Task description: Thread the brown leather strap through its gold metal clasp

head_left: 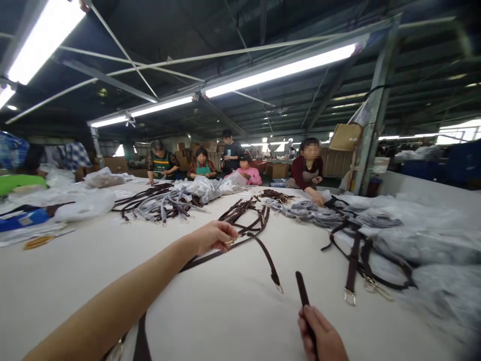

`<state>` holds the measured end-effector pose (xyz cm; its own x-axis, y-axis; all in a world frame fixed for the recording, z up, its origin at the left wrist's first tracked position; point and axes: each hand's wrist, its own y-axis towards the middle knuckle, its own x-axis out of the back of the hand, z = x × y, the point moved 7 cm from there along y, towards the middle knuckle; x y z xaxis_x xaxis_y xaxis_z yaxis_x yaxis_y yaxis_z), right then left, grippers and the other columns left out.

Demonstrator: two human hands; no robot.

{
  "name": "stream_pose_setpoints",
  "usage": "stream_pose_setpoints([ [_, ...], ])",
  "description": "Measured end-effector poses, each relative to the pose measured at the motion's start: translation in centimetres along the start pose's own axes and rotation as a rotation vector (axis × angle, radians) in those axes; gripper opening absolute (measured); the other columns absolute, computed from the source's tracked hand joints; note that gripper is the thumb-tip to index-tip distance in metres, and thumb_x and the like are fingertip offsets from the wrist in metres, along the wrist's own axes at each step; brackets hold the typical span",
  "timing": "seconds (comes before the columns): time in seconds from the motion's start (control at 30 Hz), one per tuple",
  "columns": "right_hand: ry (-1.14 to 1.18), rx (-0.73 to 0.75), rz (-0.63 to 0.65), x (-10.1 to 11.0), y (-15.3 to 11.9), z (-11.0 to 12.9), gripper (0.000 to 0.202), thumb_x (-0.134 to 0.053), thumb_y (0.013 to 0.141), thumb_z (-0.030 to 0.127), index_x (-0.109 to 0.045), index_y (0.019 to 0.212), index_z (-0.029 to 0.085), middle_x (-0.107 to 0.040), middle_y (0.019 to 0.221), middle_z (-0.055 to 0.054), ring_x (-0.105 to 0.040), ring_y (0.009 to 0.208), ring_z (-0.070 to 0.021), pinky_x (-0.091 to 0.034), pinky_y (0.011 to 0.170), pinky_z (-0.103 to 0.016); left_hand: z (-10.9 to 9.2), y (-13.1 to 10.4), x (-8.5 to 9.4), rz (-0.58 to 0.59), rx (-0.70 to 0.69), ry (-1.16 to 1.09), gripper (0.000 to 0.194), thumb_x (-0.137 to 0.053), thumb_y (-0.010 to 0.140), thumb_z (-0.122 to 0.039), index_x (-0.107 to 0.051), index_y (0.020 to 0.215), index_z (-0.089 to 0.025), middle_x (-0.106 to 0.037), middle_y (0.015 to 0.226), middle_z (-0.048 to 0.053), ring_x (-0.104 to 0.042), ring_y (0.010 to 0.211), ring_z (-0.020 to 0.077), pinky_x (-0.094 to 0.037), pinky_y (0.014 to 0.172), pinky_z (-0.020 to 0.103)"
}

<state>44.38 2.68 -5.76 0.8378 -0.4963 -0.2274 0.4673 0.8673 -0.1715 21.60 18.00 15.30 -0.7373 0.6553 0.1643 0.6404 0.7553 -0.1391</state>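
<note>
Fluorescent tube lights [278, 70] run across a dark factory ceiling above a long white table [233, 311] that fills the lower view. At its far edge several co-workers [203, 163] sit or stand; one in a dark red top [306, 170] rests a hand on the table beside coiled grey straps [304, 208].

Left hand [214, 235]: reached forward across the table, fingers closed together on a dark brown strap [263, 245] close to a loose bundle of like straps [244, 213]. From the hand this strap curves rightward and toward the viewer, ending in a small metal ring [279, 288] that lies on the table.

Right hand [323, 336]: at the bottom edge, fingers wrapped around a short dark strap end [301, 291], which rises from the fist and points away from the viewer. Its tip stands just right of the metal ring, apart from it.

Right of both hands lie more brown straps with metal buckles [350, 296], partly under clear plastic bags [432, 240] heaped along the right side. Farther back at centre left, a tangle of brown and grey straps [161, 203] lies against more filled bags [210, 188]. At the left edge lie a blue packet [22, 219], white bags [84, 205] and a green object [18, 183]. A steel post [374, 110] stands at the table's far right corner, with a cardboard box [345, 136] beside it.
</note>
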Motion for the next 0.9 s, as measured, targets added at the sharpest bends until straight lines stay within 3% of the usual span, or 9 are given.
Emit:
stream_pose_setpoints([
  [0.13,0.282,0.090,-0.082,2.1,-1.3,4.0,0.044,-0.077,0.059,0.051,-0.054,0.076,0.018,-0.052,0.057,0.007,-0.037,0.041,-0.0030,-0.027,0.031,-0.011,10.3,-7.7,-1.3,0.042,0.245,0.237,0.018,-0.060,0.053,-0.017,-0.061,0.071,-0.016,-0.056,0.062,-0.001,-0.052,0.051,0.0123,-0.047,0.052,0.028],
  [0.23,0.360,0.069,-0.044,3.1,-2.5,5.0,0.031,-0.073,0.067,0.039,-0.053,0.076,0.018,-0.050,0.059,0.007,-0.035,0.041,-0.0023,-0.027,0.031,-0.010,14.4,-12.0,-1.2,0.008,0.296,0.514,0.005,-0.057,0.052,-0.015,-0.058,0.057,-0.017,-0.055,0.056,0.001,-0.053,0.058,0.0181,-0.049,0.062,0.036],
  [0.37,0.389,-0.018,0.008,3.7,-4.2,3.9,0.022,-0.069,0.076,0.031,-0.053,0.077,0.016,-0.048,0.059,0.006,-0.033,0.039,-0.0020,-0.026,0.030,-0.010,12.0,-13.0,-3.0,-0.110,0.074,0.792,0.012,-0.053,0.067,-0.018,-0.064,0.064,-0.018,-0.063,0.086,0.008,-0.055,0.091,0.0249,-0.040,0.092,0.042],
  [0.5,0.379,-0.070,0.000,4.2,-5.3,2.0,0.020,-0.066,0.079,0.029,-0.051,0.077,0.017,-0.047,0.057,0.006,-0.033,0.037,-0.0020,-0.025,0.029,-0.010,9.8,-10.2,-9.7,-0.061,-0.085,0.868,0.025,-0.050,0.079,-0.024,-0.067,0.096,-0.018,-0.062,0.111,0.011,-0.052,0.108,0.0252,-0.038,0.099,0.038],
  [0.6,0.366,-0.087,0.038,4.3,-5.7,1.3,0.020,-0.065,0.081,0.031,-0.051,0.078,0.017,-0.049,0.058,0.006,-0.034,0.037,-0.0020,-0.025,0.029,-0.009,10.3,-7.1,-15.1,-0.044,-0.132,0.890,0.050,-0.064,0.070,-0.025,-0.057,0.119,-0.016,-0.053,0.130,0.015,-0.045,0.121,0.0306,-0.033,0.105,0.042],
  [0.63,0.361,-0.097,0.056,4.2,-5.8,1.3,0.021,-0.065,0.081,0.032,-0.051,0.078,0.016,-0.049,0.057,0.006,-0.033,0.037,-0.0019,-0.025,0.029,-0.009,10.8,-6.2,-16.6,-0.045,-0.136,0.895,0.056,-0.067,0.067,-0.023,-0.056,0.121,-0.015,-0.051,0.130,0.017,-0.044,0.121,0.0329,-0.033,0.105,0.045],
  [0.7,0.356,-0.128,0.095,4.1,-5.7,1.2,0.022,-0.065,0.082,0.032,-0.051,0.078,0.016,-0.048,0.056,0.006,-0.032,0.036,-0.0012,-0.023,0.029,-0.009,11.7,-4.5,-19.0,-0.052,-0.134,0.887,0.047,-0.065,0.067,-0.018,-0.060,0.113,-0.013,-0.055,0.122,0.019,-0.046,0.117,0.0352,-0.034,0.102,0.049],
  [0.8,0.361,-0.205,0.163,4.1,-5.3,1.2,0.022,-0.064,0.082,0.033,-0.052,0.078,0.015,-0.046,0.055,0.007,-0.029,0.035,0.0003,-0.018,0.030,-0.009,12.9,-3.0,-20.3,-0.098,-0.139,0.821,0.018,-0.052,0.076,-0.014,-0.064,0.088,-0.013,-0.060,0.107,0.019,-0.049,0.111,0.0339,-0.033,0.099,0.051],
  [0.9,0.366,-0.311,0.254,3.9,-4.9,1.1,0.022,-0.063,0.082,0.033,-0.053,0.078,0.015,-0.044,0.053,0.008,-0.025,0.033,0.0014,-0.013,0.031,-0.009,13.4,-2.3,-19.2,-0.193,-0.160,0.673,0.015,-0.046,0.079,-0.015,-0.059,0.084,-0.015,-0.058,0.107,0.017,-0.047,0.109,0.0305,-0.030,0.101,0.050],
])
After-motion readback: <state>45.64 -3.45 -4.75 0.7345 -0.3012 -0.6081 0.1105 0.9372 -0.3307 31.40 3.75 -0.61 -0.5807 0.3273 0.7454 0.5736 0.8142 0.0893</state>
